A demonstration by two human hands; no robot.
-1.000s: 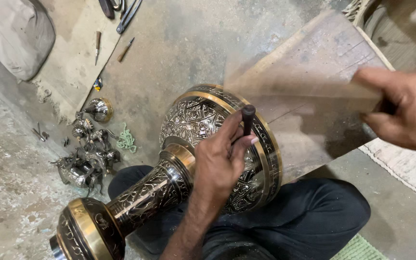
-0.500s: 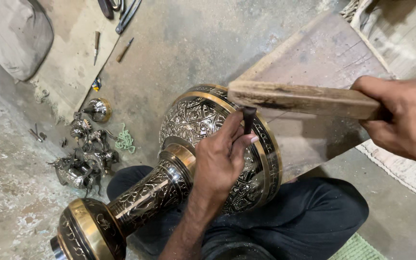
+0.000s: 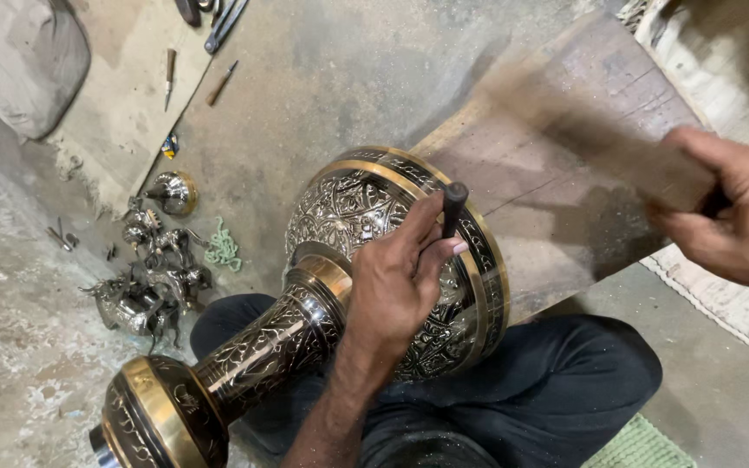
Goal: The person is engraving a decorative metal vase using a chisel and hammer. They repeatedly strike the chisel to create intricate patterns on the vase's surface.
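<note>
A large engraved brass vase (image 3: 340, 217) with black and gold bands lies on its side across my lap, its foot (image 3: 153, 420) toward the lower left. My left hand (image 3: 396, 282) rests on the vase's bulging body and pinches a short dark chisel (image 3: 452, 208) upright against the gold rim. My right hand (image 3: 730, 217) grips one end of a flat wooden stick (image 3: 582, 139), which is blurred with motion and raised above and to the right of the chisel's head.
Small metal figurines and parts (image 3: 149, 277) lie on the concrete floor at left. A cardboard sheet (image 3: 132, 95) with hand tools sits at top left, beside a grey sack (image 3: 19, 61). A wooden board (image 3: 565, 199) lies behind the vase. My dark trousers (image 3: 548, 390) fill the bottom.
The wooden stick was down on the chisel's head half a second ago; now it has swung up and away. My left hand and the vase have kept their place.
</note>
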